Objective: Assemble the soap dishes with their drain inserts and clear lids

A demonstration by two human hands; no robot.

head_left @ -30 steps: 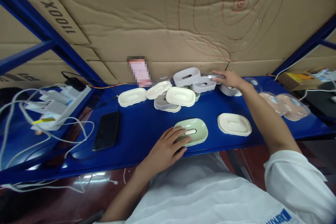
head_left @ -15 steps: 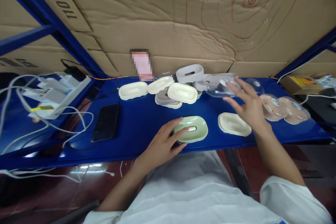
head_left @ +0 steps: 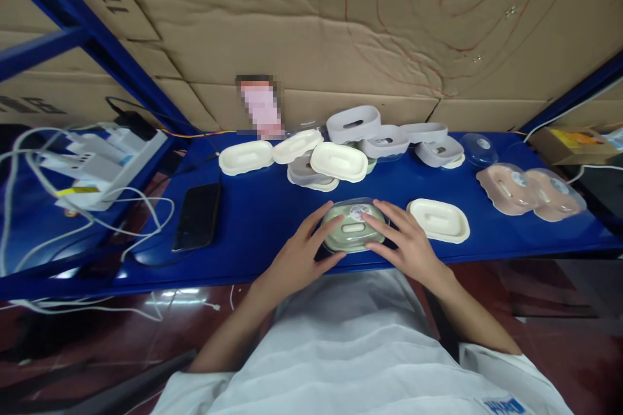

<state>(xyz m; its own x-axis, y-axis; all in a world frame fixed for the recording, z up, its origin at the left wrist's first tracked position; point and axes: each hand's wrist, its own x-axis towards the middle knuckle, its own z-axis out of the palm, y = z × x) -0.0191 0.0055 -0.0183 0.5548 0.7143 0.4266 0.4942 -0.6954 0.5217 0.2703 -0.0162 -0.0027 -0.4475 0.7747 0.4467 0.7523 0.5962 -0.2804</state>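
In front of my body, a green soap dish (head_left: 354, 244) stands on the blue table with a clear plastic lid (head_left: 361, 212) over it. The lid bears a round label. From the left side my left hand (head_left: 302, 250) holds the dish, fingers and thumb around its rim. My right hand (head_left: 413, 245) grips the lid from the right, fingers over its top and thumb near the front edge. Whether the lid is fully seated I cannot tell. A cream oval tray (head_left: 440, 220) lies just right of my right hand.
Behind are several cream trays (head_left: 246, 157) and grey dishes (head_left: 353, 124), some stacked. Two lidded pink dishes (head_left: 509, 189) and another clear lid (head_left: 479, 149) lie to the right. On the left are a black phone (head_left: 196, 217) and a white power strip (head_left: 141, 162) with cables.
My right hand has brought a clear lid from the back right onto the green soap dish. My left hand has stayed at the dish's left side.
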